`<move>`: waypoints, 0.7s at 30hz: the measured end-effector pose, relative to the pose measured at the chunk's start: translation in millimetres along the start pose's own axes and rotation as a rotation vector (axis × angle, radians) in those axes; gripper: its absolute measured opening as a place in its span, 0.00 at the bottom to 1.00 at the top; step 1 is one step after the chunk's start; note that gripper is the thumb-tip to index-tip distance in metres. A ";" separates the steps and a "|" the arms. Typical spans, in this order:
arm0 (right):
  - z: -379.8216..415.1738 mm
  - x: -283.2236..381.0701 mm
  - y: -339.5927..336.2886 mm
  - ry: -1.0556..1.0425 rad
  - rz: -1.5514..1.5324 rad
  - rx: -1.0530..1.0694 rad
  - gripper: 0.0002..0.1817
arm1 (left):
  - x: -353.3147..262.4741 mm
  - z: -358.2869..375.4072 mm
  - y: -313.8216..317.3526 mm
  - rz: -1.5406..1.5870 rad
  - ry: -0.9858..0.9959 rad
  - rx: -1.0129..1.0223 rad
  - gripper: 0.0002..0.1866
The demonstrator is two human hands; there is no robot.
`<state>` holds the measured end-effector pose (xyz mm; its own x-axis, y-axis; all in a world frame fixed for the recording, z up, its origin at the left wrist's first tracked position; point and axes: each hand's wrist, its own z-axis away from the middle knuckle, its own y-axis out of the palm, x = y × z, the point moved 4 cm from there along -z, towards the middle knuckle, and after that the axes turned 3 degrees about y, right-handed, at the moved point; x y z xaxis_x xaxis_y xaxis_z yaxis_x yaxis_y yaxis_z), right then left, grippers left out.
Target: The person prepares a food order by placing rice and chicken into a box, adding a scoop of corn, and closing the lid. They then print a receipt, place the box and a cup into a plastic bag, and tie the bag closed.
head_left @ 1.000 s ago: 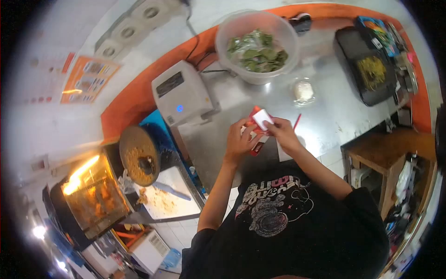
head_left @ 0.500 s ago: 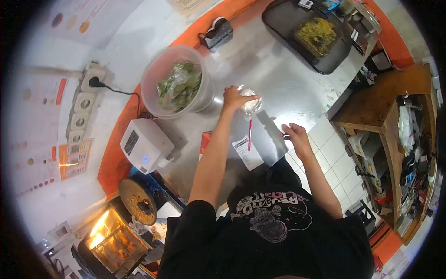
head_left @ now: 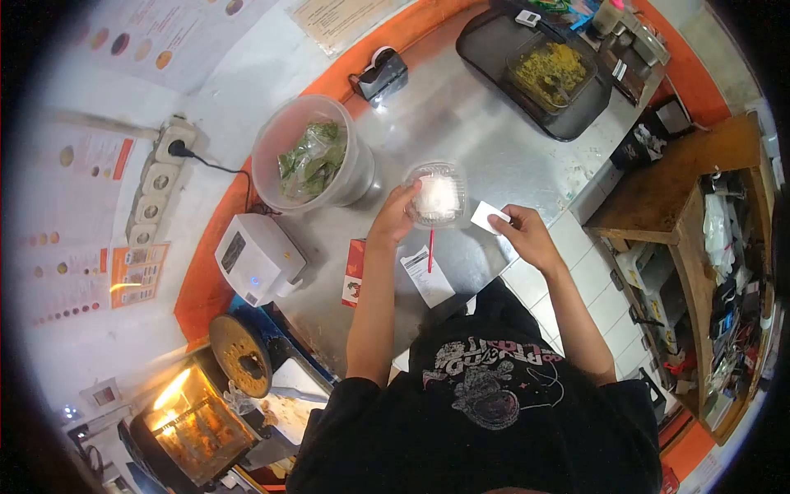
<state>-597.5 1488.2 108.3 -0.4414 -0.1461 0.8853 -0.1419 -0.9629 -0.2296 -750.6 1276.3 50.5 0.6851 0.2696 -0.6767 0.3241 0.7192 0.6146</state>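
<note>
My left hand grips the near left side of a clear plastic container, thumb over its rim. Something white, hard to make out, shows inside it. Pinched between the thumb and fingers of my right hand is a small white paper label, held just right of the container. Below the container, a red pen lies across a printed receipt on the steel table. A red and white box sits beside my left forearm.
Left stands a translucent bucket with bagged green leaves. A white label printer is nearer. A tape dispenser is at the back. A black tray at far right bears a container of yellow-green food. A lit food warmer glows lower left.
The container has come nearer and now sits upright in my left hand's grip, its top facing me. My right hand has brought the label slightly left, closer to it.
</note>
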 end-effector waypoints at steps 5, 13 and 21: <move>20.7 69.2 -8.4 -0.201 0.070 0.046 0.17 | -29.4 44.2 41.9 0.051 0.060 0.079 0.24; 45.1 122.2 14.2 -0.262 0.342 -0.032 0.19 | -45.2 96.1 57.7 -0.035 0.227 0.090 0.23; 67.5 118.5 41.7 -0.229 0.294 0.116 0.16 | -59.4 145.8 49.0 -0.065 0.334 0.135 0.26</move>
<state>-595.9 1415.5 230.9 -0.2368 -0.4536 0.8591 0.0682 -0.8899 -0.4511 -680.3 1202.1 180.0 0.4171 0.4364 -0.7972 0.4583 0.6565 0.5992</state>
